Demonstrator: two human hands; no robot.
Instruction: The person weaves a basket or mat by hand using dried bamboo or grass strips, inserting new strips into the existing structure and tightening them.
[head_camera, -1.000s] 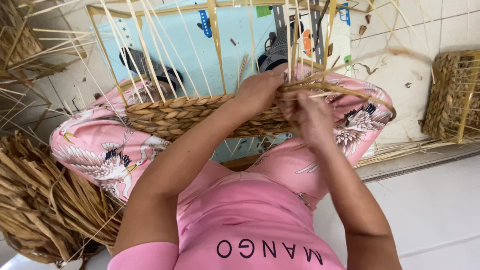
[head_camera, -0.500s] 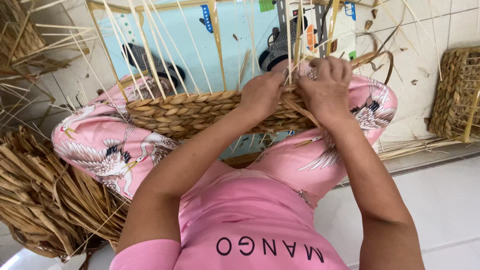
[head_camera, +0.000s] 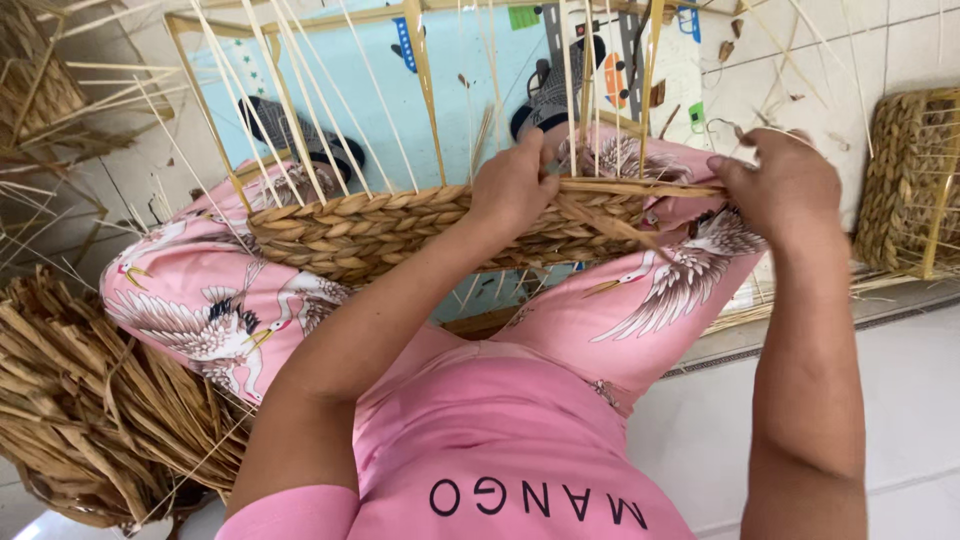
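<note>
A half-woven basket (head_camera: 370, 232) of braided straw lies across my lap, its thin upright stakes (head_camera: 300, 110) rising from the woven band. My left hand (head_camera: 515, 185) presses on the top edge of the weave near the middle. Off to the right, my right hand (head_camera: 785, 185) grips the end of a flat straw strand (head_camera: 640, 187) and holds it pulled taut along the rim. My legs, in pink trousers with a white bird print (head_camera: 210, 310), support the basket.
A pile of loose dried straw (head_camera: 80, 400) lies at my left. A finished woven basket (head_camera: 915, 180) stands at the right on the white tiled floor (head_camera: 900, 380). A light blue mat (head_camera: 450, 90) with dark shoes (head_camera: 300, 135) lies beyond the basket.
My right hand has drawn away from the left one, moving right and pulling the strand out taut. My left hand has stayed on the rim.
</note>
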